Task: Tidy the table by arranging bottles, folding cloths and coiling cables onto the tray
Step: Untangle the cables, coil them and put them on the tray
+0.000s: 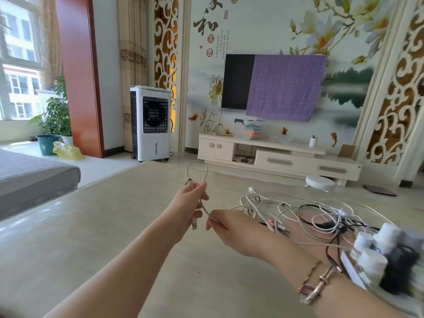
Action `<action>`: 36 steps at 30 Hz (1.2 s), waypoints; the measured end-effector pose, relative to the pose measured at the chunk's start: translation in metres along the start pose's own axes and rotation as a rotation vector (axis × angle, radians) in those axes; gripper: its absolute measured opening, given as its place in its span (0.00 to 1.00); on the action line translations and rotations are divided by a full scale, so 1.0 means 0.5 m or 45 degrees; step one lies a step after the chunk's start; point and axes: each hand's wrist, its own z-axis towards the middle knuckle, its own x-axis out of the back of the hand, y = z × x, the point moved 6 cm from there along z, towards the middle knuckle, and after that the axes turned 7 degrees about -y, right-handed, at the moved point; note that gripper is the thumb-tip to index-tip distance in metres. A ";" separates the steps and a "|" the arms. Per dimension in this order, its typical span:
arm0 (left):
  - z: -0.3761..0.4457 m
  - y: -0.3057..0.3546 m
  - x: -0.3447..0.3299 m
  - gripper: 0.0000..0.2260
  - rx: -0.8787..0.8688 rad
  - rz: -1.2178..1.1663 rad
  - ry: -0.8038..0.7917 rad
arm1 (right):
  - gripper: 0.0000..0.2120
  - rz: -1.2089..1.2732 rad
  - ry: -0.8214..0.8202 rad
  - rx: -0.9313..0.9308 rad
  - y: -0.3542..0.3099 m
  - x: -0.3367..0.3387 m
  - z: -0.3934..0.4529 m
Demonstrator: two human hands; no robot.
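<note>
A white USB cable (197, 167) forms a small loop above my left hand (190, 203), which grips it near the middle of the beige table (114, 226); the plug end hangs below the fingers. My right hand (231, 228) pinches the same cable just right of the left hand. A tangle of white and black cables (305, 214) lies on the table to the right. White-capped bottles (376, 246) stand on a white tray (351, 269) at the right edge, blurred.
A dark cloth or object (399, 269) sits beside the bottles, too blurred to name. Beyond the table stand a TV cabinet (275, 154), an air cooler (151, 122) and a round robot vacuum (320, 182). A grey sofa (34, 175) is at left.
</note>
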 end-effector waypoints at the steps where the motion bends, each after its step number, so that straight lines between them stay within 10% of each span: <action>1: 0.000 0.002 0.002 0.09 -0.003 -0.076 0.000 | 0.12 0.058 -0.022 0.004 0.011 -0.003 -0.003; 10: -0.015 0.017 -0.021 0.15 0.091 -0.613 -0.368 | 0.04 0.158 0.130 -0.047 0.108 0.043 -0.059; 19: -0.028 0.016 -0.031 0.13 0.174 -0.102 -0.414 | 0.02 -0.091 -0.054 0.132 0.073 0.002 -0.079; 26: -0.043 -0.005 -0.051 0.09 0.174 0.468 -0.525 | 0.07 0.660 0.014 0.082 0.116 0.043 -0.099; 36: -0.076 -0.040 -0.121 0.06 0.282 0.784 -0.755 | 0.15 0.680 0.146 0.061 0.111 0.045 -0.098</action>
